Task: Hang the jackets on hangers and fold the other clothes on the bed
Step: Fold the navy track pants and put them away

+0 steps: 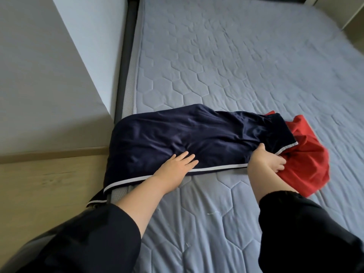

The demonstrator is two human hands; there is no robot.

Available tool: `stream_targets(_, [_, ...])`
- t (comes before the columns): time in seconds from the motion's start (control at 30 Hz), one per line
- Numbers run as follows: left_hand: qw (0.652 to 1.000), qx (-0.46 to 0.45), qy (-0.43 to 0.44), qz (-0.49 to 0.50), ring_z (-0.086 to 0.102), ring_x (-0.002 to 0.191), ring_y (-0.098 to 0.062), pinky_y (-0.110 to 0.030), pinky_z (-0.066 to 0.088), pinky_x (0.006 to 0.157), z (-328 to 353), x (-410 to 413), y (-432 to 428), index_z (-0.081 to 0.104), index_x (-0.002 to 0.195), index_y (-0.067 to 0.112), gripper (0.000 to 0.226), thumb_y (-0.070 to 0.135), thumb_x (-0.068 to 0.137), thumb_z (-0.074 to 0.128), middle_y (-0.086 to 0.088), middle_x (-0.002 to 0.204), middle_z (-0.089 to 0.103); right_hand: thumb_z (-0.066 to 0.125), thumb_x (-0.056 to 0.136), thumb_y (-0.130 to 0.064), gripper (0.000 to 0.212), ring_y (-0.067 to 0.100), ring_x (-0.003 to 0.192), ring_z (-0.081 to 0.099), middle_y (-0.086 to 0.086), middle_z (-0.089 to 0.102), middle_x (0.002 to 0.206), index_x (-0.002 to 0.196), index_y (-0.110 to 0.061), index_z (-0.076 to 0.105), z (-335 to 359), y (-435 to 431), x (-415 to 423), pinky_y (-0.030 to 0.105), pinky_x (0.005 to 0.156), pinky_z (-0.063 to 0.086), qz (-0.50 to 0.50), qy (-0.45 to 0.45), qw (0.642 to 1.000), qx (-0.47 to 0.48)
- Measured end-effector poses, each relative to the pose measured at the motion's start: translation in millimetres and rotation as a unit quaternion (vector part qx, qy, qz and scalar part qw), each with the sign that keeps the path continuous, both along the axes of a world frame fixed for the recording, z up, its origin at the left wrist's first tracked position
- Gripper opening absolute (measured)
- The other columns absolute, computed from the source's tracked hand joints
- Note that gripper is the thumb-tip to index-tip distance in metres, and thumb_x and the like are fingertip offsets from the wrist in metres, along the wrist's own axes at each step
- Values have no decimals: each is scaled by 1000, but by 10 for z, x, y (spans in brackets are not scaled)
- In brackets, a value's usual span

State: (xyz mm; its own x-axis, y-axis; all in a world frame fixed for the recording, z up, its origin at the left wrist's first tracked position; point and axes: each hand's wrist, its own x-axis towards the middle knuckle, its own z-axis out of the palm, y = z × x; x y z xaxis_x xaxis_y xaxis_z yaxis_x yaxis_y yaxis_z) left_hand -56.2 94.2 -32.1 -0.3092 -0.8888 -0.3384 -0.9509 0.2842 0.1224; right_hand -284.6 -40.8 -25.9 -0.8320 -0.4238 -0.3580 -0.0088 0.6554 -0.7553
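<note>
Folding is judged to be at an early stage: a navy garment (187, 138) is spread lengthwise on the bed (236, 66), but no finished fold is seen in it. A red garment (307, 164) is left crumpled at its 3 o'clock end, partly tucked beneath it. No hanger, jacket or folded stack is shown, so the hanging part cannot be assessed.

The navy garment is laid across the near left part of the bed. Its long axis is run from about 9 o'clock to 3 o'clock, the right end tipped slightly away from the person, and the left end is draped over the bed's edge toward the floor (49, 184). Its white stripe (216, 168) is turned toward 6 o'clock.

The left hand (175, 166) is pressed flat on the cloth, fingers straight. The right hand (264, 162) is curled at the right-end hem, thumb on top, and the navy cloth appears to be pinched there.
</note>
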Motion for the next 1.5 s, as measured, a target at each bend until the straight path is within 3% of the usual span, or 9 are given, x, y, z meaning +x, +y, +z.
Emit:
stream_targets(0.23, [999, 25, 18, 15, -15, 146, -17, -38, 0, 119, -114, -3, 141, -1, 153, 28, 84, 3, 86, 43, 5, 160, -13, 54, 94, -23, 41, 24, 118, 56, 7, 56, 131, 132, -10, 49, 149, -58, -135, 28, 81, 45, 123, -112, 984, -61])
stream_targets(0.4, [945, 113, 264, 159, -3, 147, -8, -31, -2, 118, -46, 25, 44, 30, 148, 29, 61, 12, 91, 45, 10, 160, 7, 56, 86, -16, 35, 36, 113, 53, 20, 55, 122, 116, 1, 56, 355, -68, 168, 34, 97, 38, 159, 86, 973, -143])
stream_targets(0.57, [635, 118, 623, 442, 49, 127, -16, -20, 32, 98, 213, 219, -30, 53, 133, 16, 36, 16, 98, 46, -2, 133, 55, 54, 85, 0, 26, 37, 104, 54, 25, 57, 110, 111, 6, 50, 382, 286, 687, 31, 85, 34, 427, 204, 844, -251])
stream_targets(0.67, [412, 141, 752, 495, 57, 111, -21, -38, 34, 101, 231, 506, -52, 45, 139, 19, 49, 45, 101, 28, -6, 128, 58, 61, 66, 12, 51, 36, 113, 54, 23, 59, 121, 115, 2, 50, 180, 549, 828, 32, 97, 39, 651, 293, 628, -310])
stream_targets(0.77, [316, 153, 787, 508, 60, 106, -27, -44, 46, 88, 193, 671, -26, 53, 129, 19, 61, 63, 94, 29, -9, 116, 65, 84, 49, -2, 72, 35, 123, 53, 20, 54, 134, 112, -5, 49, -51, 660, 792, 51, 107, 29, 742, 449, 420, -267])
stream_targets(0.9, [363, 152, 751, 530, 64, 109, -27, -46, 54, 85, 173, 550, -60, 54, 128, 24, 51, 51, 86, 61, -8, 119, 67, 89, 36, -9, 93, 36, 123, 54, 17, 55, 133, 120, -7, 47, -66, 679, 727, 57, 105, 23, 718, 478, 463, -204])
stream_targets(1.03, [546, 72, 589, 591, 63, 100, -21, -38, 52, 88, 159, 238, -109, 52, 117, 14, 55, 26, 72, 79, -5, 111, 65, 85, 38, -5, 85, 36, 118, 57, 16, 59, 130, 118, -5, 57, -49, 642, 668, 62, 102, 28, 716, 500, 441, -208])
stream_targets(1.2, [485, -36, 571, 661, 57, 76, -19, -32, 48, 74, 144, 389, -63, 60, 110, 6, 32, 4, 79, 67, -6, 90, 61, 68, 48, 9, 38, 36, 77, 62, 10, 64, 87, 83, -6, 65, -56, 468, 486, 45, 75, 49, 666, 482, 524, -221])
stream_targets(1.5, [564, -5, 518, 643, 56, 84, -20, -30, 42, 74, 107, 636, 7, 57, 115, 7, 36, 6, 81, 68, -9, 103, 61, 47, 76, -32, 38, 26, 82, 54, 3, 62, 87, 95, -8, 69, 25, 571, 552, 34, 76, 48, 768, 371, 474, -218])
